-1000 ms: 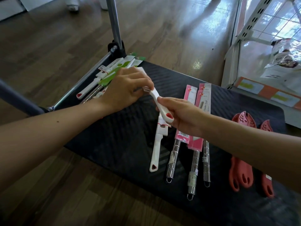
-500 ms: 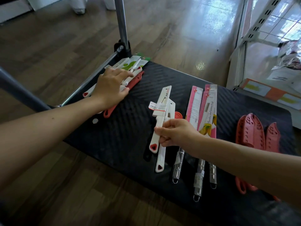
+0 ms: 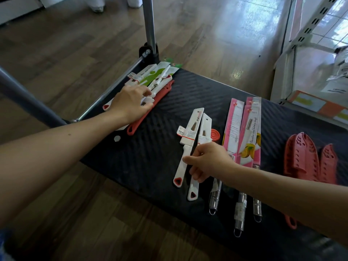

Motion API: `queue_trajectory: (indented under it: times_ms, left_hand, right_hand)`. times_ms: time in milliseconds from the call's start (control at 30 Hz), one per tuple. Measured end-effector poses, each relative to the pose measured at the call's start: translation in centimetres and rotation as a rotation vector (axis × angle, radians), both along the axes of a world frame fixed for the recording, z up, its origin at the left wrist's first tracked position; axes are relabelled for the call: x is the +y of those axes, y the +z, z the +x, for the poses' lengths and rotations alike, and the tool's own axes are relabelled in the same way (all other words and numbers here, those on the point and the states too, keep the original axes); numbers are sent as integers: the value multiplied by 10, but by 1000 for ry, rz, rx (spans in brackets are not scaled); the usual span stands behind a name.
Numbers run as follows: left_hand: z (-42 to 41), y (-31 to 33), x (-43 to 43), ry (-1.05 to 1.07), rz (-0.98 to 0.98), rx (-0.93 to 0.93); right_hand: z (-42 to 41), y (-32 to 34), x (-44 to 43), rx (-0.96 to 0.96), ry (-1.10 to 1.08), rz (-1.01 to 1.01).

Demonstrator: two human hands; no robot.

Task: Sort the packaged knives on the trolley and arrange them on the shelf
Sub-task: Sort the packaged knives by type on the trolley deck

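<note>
My right hand (image 3: 209, 162) rests loosely curled on the two white knives (image 3: 190, 147) mid-trolley (image 3: 188, 91), gripping nothing; my left hand (image 3: 130, 104) lies flat, fingers spread, on the unsorted pile (image 3: 150, 80). I should square handles together before lifting another

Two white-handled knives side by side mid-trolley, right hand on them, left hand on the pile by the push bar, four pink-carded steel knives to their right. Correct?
Not quite: the head view shows three pink-carded steel knives, not four. The rest holds.

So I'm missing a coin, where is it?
Head view: the coin lies on the trolley near its left edge, beside the red knife.
</note>
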State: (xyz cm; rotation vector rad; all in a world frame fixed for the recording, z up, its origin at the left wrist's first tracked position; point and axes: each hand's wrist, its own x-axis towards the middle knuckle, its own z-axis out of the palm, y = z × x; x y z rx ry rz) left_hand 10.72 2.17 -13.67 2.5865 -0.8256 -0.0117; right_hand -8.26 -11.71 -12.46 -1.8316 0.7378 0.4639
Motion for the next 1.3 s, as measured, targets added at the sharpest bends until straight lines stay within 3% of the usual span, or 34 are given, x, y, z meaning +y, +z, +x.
queue_trajectory:
  times_ms: [267,633,833,1067,1300]
  left_hand:
    - [1,0,-11,0,147,-19]
    - [10,7,-43,98,204,35]
    - [15,11,-58,92,383,-52]
    - [22,10,-60,94,332,-39]
    - [16,15,-57,62,509,-75]
  right_hand:
    - [5,1,-1,-88,-13,11]
    - [11,5,-8,-155,-76,126]
    - [16,4,-12,-175,-101,171]
    - [16,4,-19,-188,-142,177]
    - [16,7,-18,-189,-147,185]
